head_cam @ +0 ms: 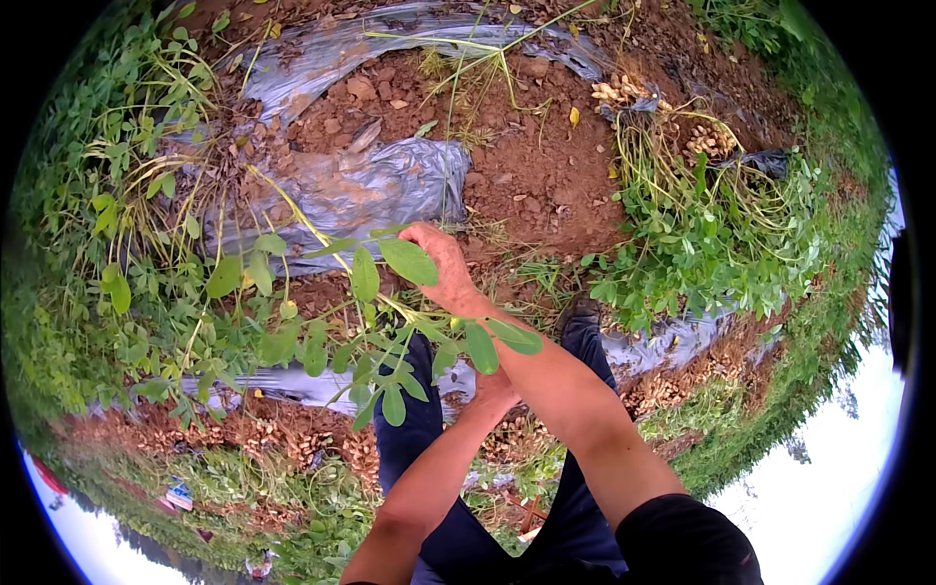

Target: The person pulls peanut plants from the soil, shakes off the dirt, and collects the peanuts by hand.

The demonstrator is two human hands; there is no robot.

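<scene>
My right hand (pixel 442 265) reaches forward to the edge of the plastic mulch film (pixel 395 175), beside a thin upright green stalk; leaves cover part of its fingers, so its grip cannot be told. Nearer my body, my left hand (pixel 493 395) is beneath my right forearm, its fingers hidden behind that arm and leaves. A leafy peanut stem (pixel 322 238) slants across in front of the hands from the rooted peanut plants (pixel 157 175) at left. To the right lies a heap of pulled peanut plants (pixel 702 227), with pale peanut pods (pixel 709 140) at their root ends.
Reddish soil (pixel 541 183) lies between the film and the pulled plants. Behind my legs, rows of peanuts (pixel 278 439) lie on the ground. A long grass stalk (pixel 501 51) arches across the top. My shoe (pixel 581 311) is beside the pulled plants. A person (pixel 259 564) is far off at lower left.
</scene>
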